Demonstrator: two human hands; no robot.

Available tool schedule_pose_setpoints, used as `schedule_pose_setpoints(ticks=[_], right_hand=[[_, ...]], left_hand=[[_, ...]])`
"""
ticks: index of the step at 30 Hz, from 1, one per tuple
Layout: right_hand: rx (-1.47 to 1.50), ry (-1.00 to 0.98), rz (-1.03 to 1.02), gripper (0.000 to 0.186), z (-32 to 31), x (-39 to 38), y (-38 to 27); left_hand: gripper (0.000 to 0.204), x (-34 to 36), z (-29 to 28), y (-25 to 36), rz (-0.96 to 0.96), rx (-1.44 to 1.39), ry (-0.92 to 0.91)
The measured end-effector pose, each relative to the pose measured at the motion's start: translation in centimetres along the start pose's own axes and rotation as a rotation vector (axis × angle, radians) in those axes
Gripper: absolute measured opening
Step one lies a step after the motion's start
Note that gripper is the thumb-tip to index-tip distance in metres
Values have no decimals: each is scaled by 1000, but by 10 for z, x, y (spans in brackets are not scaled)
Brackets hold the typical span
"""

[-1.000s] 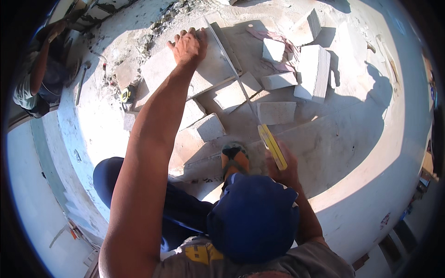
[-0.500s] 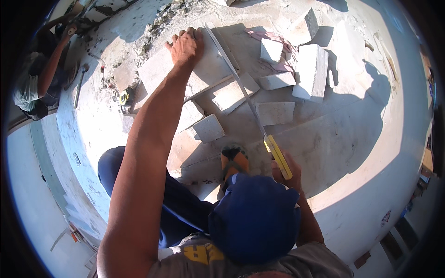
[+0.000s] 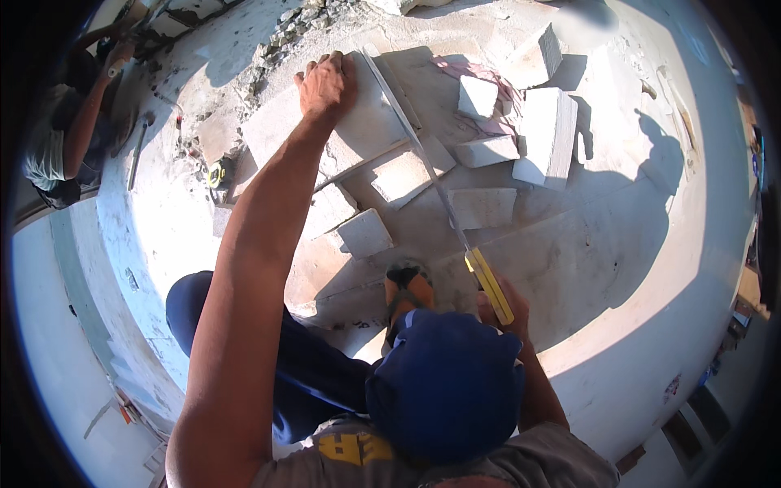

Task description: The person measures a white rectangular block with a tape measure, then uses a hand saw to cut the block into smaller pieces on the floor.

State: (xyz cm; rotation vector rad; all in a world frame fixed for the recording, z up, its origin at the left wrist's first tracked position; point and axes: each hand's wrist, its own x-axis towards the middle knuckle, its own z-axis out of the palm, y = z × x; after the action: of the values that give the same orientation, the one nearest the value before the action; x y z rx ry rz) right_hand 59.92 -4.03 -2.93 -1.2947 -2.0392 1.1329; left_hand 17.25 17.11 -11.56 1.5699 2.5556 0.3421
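Note:
My right hand (image 3: 511,309) is wrapped around the yellow handle of a handsaw (image 3: 425,154). Its long thin blade runs up and left, with the tip beside the right edge of a large white block (image 3: 370,122). On the far end of that block my left hand (image 3: 328,85) lies pressed down, fingers apart, arm stretched forward. Whether its fingertips bend over the far edge is hard to see. Below the blade's middle sit smaller cut block pieces, one (image 3: 413,171) partly under the blade and another (image 3: 364,233) nearer my foot.
More white blocks (image 3: 547,138) stand at the right around a pinkish cloth (image 3: 511,98). A tape measure (image 3: 218,173) and a hammer-like tool (image 3: 140,150) lie to the left. Rubble (image 3: 289,37) is piled at the far side. Another person (image 3: 69,130) works at the far left.
The saw and my right hand have shifted slightly toward me. My left hand stays on the block. The whole view has drifted a little.

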Motion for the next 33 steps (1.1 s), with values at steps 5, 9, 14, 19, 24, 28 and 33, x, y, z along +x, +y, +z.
schedule_pose_setpoints(ticks=[5, 9, 14, 19, 24, 28, 33], right_hand=[[178, -23, 111, 25, 18, 116, -34], [151, 62, -120, 21, 34, 153, -25], [180, 70, -88, 22, 33, 153, -23], [194, 20, -34, 23, 54, 155, -43], [153, 139, -29, 24, 86, 146, -62], [295, 173, -18, 40, 92, 146, -65], [212, 2, 117, 51, 64, 106, -57]], left_hand=[[48, 9, -3, 5, 90, -70, -74], [82, -16, 4, -28, 257, -176, 81], [125, -110, -33, -21, 448, 33, -110], [122, -79, -43, -60, 534, -56, -127], [87, -33, -57, -64, 623, -107, -222], [60, 32, -15, -32, 224, -141, 192], [56, 46, 8, 3, 38, -51, 4]])
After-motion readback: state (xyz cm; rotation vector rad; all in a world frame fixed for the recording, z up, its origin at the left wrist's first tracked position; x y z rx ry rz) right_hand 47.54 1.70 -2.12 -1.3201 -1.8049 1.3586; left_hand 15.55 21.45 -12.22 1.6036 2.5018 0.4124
